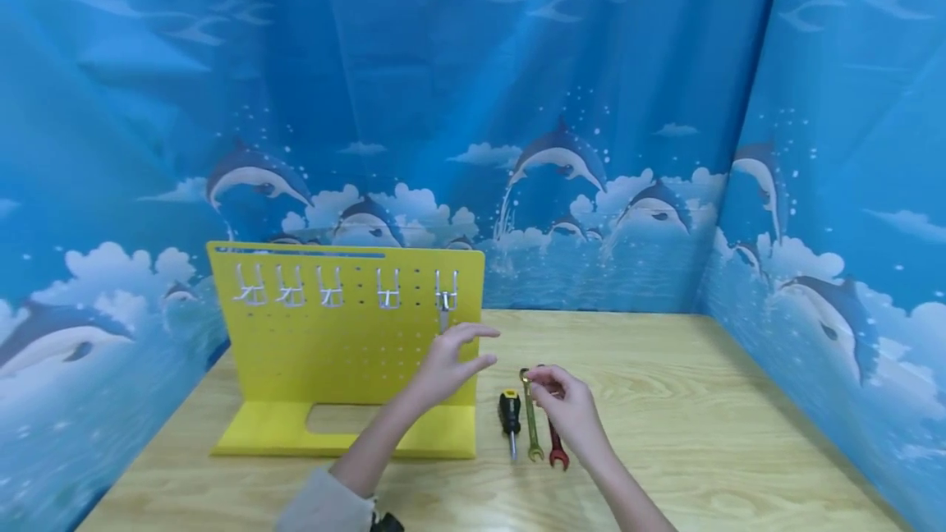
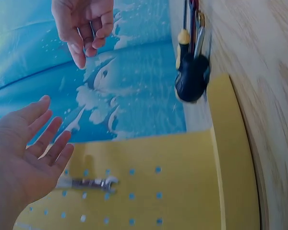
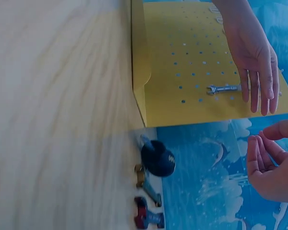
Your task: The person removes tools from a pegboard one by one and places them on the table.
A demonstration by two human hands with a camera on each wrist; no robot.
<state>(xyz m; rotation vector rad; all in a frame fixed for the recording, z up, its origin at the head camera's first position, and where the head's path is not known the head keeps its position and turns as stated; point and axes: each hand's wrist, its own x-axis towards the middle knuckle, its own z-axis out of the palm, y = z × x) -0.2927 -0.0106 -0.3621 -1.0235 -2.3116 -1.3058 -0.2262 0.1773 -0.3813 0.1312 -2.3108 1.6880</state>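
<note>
My left hand (image 1: 447, 364), its fingers extended, is in front of the right side of a yellow pegboard (image 1: 310, 360). A silver wrench (image 3: 225, 89) hangs there from the rightmost hook, partly behind this hand in the head view. My right hand (image 1: 572, 405) hovers over the tools with fingers loosely bent and nothing between them. Below it on the table lie a gold-green wrench (image 1: 532, 425) and a red wrench (image 1: 557, 456), whose upper part the hand hides in the head view. To their left is a black-and-yellow screwdriver (image 1: 510, 411), its shaft toward me.
Several metal hooks (image 1: 331, 294) line the upper part of the pegboard, which stands on a yellow base (image 1: 259, 429) on the wooden table (image 1: 680, 401). A blue curtain (image 1: 414, 105) with dolphins encloses the back and sides.
</note>
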